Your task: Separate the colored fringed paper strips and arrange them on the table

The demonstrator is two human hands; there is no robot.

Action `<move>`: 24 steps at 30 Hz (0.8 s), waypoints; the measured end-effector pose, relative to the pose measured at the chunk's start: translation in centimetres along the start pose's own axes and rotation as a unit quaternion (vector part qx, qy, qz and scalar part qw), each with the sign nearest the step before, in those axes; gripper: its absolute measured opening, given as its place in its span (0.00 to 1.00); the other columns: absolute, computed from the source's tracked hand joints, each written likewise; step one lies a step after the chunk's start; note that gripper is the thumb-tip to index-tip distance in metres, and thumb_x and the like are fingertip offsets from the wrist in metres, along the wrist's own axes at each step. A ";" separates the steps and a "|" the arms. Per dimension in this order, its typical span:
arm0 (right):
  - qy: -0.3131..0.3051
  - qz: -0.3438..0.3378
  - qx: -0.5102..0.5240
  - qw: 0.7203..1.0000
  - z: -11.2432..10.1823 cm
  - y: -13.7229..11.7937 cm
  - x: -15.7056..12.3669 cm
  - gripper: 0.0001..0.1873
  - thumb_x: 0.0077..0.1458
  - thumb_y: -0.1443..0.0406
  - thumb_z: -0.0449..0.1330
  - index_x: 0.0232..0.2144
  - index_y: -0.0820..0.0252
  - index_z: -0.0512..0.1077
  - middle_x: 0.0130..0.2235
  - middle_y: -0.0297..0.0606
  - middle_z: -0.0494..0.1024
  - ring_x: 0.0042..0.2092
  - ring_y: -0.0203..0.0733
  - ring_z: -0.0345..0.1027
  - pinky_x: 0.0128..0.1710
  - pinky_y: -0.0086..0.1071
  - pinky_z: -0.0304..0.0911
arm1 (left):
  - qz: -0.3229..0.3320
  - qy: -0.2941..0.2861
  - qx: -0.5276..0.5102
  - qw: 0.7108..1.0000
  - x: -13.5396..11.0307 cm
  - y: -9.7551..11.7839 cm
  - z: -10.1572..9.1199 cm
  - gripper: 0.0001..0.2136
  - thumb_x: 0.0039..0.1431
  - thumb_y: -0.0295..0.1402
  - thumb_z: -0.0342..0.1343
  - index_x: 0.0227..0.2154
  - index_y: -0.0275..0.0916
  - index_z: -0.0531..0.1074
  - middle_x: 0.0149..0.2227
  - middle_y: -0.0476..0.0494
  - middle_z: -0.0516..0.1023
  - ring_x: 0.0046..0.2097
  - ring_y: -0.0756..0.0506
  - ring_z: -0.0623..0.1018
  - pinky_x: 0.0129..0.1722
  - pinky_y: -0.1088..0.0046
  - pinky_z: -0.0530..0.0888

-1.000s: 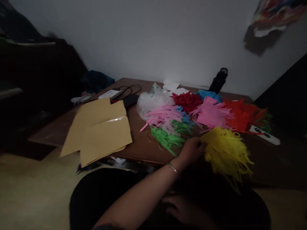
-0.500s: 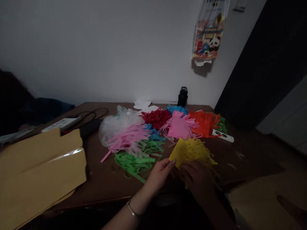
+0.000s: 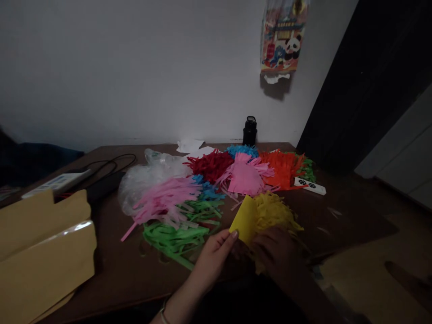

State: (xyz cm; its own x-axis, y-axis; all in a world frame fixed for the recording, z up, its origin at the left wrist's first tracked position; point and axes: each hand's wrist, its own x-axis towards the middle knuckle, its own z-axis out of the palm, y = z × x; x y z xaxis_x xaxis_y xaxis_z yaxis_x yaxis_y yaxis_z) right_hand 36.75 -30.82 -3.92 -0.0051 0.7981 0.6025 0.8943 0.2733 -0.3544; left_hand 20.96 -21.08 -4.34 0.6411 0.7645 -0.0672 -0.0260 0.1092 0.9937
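A yellow fringed paper (image 3: 245, 219) is held just above the front edge of the table, its cut strips fanning out to the right. My left hand (image 3: 218, 252) pinches its plain left corner between thumb and fingers. At the paper's lower side, my right hand (image 3: 275, 247) has curled fingers on the strips; its fingertips are dark and partly hidden. Right behind the yellow paper lies a pink fringed paper (image 3: 245, 176). Left of my left hand are a green fringed bundle (image 3: 175, 240) and a light pink fringed bundle (image 3: 168, 198).
Red (image 3: 211, 165), blue (image 3: 241, 150) and orange (image 3: 281, 168) fringed papers lie at the back. A black bottle (image 3: 249, 131) stands by the wall. Brown envelopes (image 3: 43, 256), a clear plastic bag (image 3: 151, 168) and a power strip (image 3: 57, 182) are left; a white box (image 3: 310, 186) lies right.
The view has shifted slightly, so the table things appear farther left. Both hands keep hold of the yellow paper, whose plain part now looks a little more curled.
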 end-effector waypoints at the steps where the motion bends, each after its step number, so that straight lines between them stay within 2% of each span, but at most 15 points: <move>1: 0.001 0.004 0.003 1.000 0.1 0.2 -0.1 0.07 0.61 0.71 0.56 0.33 0.57 0.72 0.33 0.36 0.75 0.37 0.41 0.67 0.42 0.38 0.60 | 0.000 -0.001 0.000 1.000 0.0 0.0 0.0 0.25 0.53 0.56 0.56 0.19 0.36 0.72 0.20 0.50 0.72 0.25 0.50 0.68 0.27 0.77 0.65; 8: 0.001 0.045 0.011 0.999 0.2 0.4 0.3 0.07 0.62 0.70 0.52 0.33 0.58 0.67 0.31 0.36 0.72 0.35 0.42 0.65 0.36 0.34 0.60 | -0.007 0.003 0.016 1.000 -0.1 0.2 0.1 0.25 0.54 0.56 0.56 0.18 0.36 0.72 0.20 0.49 0.71 0.25 0.50 0.68 0.27 0.77 0.65; 12: 0.005 0.055 0.030 0.998 0.1 -0.1 0.9 0.06 0.63 0.70 0.50 0.34 0.57 0.64 0.33 0.36 0.72 0.35 0.42 0.66 0.35 0.33 0.61 | -0.009 0.009 0.027 1.000 0.0 0.2 0.3 0.24 0.48 0.56 0.60 0.19 0.36 0.71 0.20 0.50 0.71 0.25 0.50 0.68 0.27 0.77 0.64; 15: -0.011 0.063 0.059 0.996 0.2 -0.2 1.1 0.07 0.64 0.69 0.48 0.36 0.57 0.65 0.34 0.36 0.73 0.35 0.41 0.68 0.35 0.31 0.62 | -0.019 0.014 0.026 0.999 0.2 0.1 0.6 0.22 0.45 0.54 0.63 0.24 0.36 0.73 0.21 0.52 0.70 0.24 0.51 0.66 0.24 0.78 0.62; 18: 0.005 0.073 0.037 0.997 0.3 0.4 1.3 0.06 0.63 0.68 0.49 0.36 0.57 0.66 0.31 0.35 0.73 0.32 0.40 0.68 0.32 0.30 0.61 | -0.031 0.019 0.046 0.998 0.2 -0.2 0.6 0.21 0.48 0.52 0.62 0.22 0.36 0.72 0.19 0.52 0.69 0.23 0.51 0.65 0.22 0.78 0.61; 21: 0.029 0.050 -0.010 0.998 -0.1 1.3 2.0 0.06 0.63 0.69 0.50 0.37 0.57 0.67 0.29 0.35 0.74 0.31 0.40 0.69 0.31 0.31 0.60 | -0.030 0.022 0.068 0.997 0.0 -0.4 0.5 0.21 0.51 0.51 0.59 0.19 0.37 0.69 0.17 0.52 0.69 0.22 0.51 0.65 0.22 0.78 0.61; 24: -0.008 -0.044 -0.027 0.999 -1.1 1.7 2.8 0.10 0.61 0.72 0.49 0.37 0.58 0.69 0.29 0.35 0.73 0.31 0.40 0.66 0.32 0.32 0.59 | -0.028 0.018 0.073 0.997 -0.1 -0.4 0.5 0.20 0.52 0.51 0.58 0.20 0.37 0.69 0.17 0.53 0.68 0.21 0.51 0.65 0.22 0.78 0.61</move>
State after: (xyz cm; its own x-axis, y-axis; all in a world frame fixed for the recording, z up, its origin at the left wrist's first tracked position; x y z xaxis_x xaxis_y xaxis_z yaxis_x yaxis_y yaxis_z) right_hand 38.77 -28.67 -2.03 -0.0911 0.7808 0.6181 0.9130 0.3133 -0.2613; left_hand 21.24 -21.51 -4.70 0.6104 0.7825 -0.1226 0.1225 0.0597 0.9907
